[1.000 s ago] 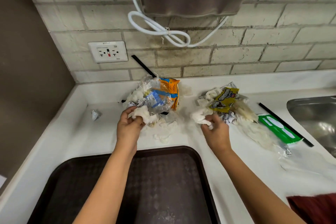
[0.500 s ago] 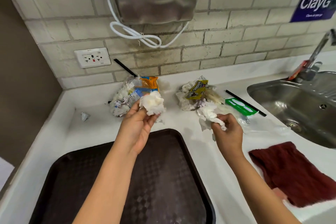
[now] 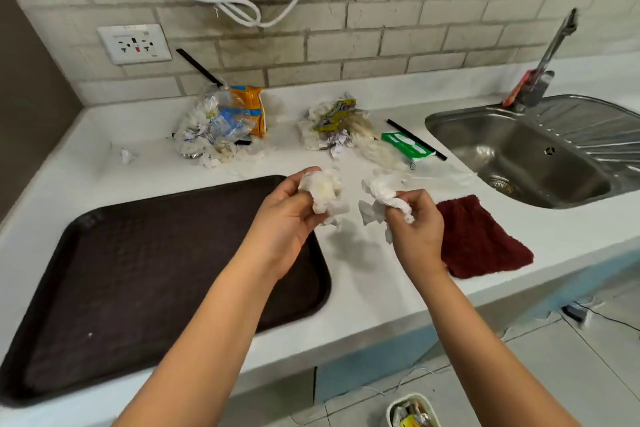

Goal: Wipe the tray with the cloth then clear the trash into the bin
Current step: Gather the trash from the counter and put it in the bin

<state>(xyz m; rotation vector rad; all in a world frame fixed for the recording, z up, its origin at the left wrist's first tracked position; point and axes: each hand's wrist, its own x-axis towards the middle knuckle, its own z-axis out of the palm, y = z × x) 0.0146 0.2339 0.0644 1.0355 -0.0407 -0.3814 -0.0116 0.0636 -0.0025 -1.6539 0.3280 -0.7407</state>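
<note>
Both hands have drawn back from the far trash piles toward the near edge of the counter (image 3: 363, 288), each carrying a wad of tissue. Left hand (image 3: 287, 218) grips a crumpled white tissue wad (image 3: 323, 192) above the right rim of the dark brown tray (image 3: 138, 270). Right hand (image 3: 417, 225) pinches a 2nd crumpled tissue (image 3: 379, 198) between curled fingers, just left of the dark red cloth (image 3: 481, 236), which lies flat on the counter near the steel sink (image 3: 540, 156). Far on the counter sit 2 trash piles: left pile (image 3: 221, 126) with an orange wrapper, right pile (image 3: 334, 126) with a yellow wrapper, a green packet (image 3: 407, 146) beside it. Below, on the floor, a small white bin (image 3: 412, 411) shows trash inside.
</note>
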